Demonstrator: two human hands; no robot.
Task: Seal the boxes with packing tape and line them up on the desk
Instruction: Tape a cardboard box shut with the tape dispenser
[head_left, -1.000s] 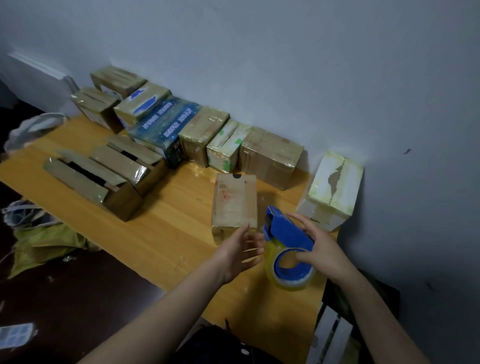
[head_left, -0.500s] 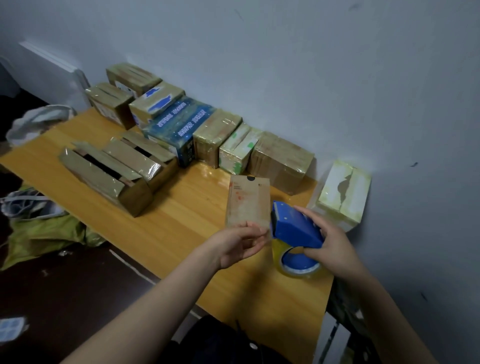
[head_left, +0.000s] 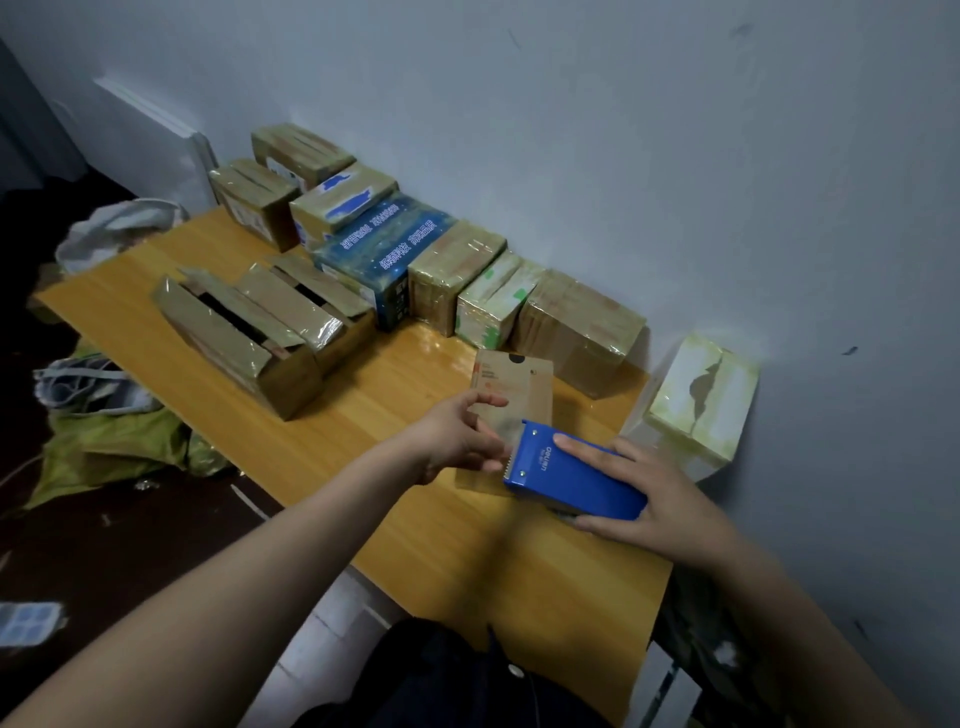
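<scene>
The left hand (head_left: 457, 441) is holding one flat box (head_left: 514, 387) on the table (head_left: 363, 415), the right hand (head_left: 654, 499) gripping one tape dispenser (head_left: 571, 480) over it. Eight boxes (head_left: 576, 327) are lining the wall (head_left: 623, 156), two more standing left; the near edge is lying free.

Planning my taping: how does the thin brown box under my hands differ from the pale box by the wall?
The thin brown box lies flat; the pale box is blocky. The brown box's face looks whole; the pale box's shows a ragged dark tear. Both sit outside the row.
</scene>
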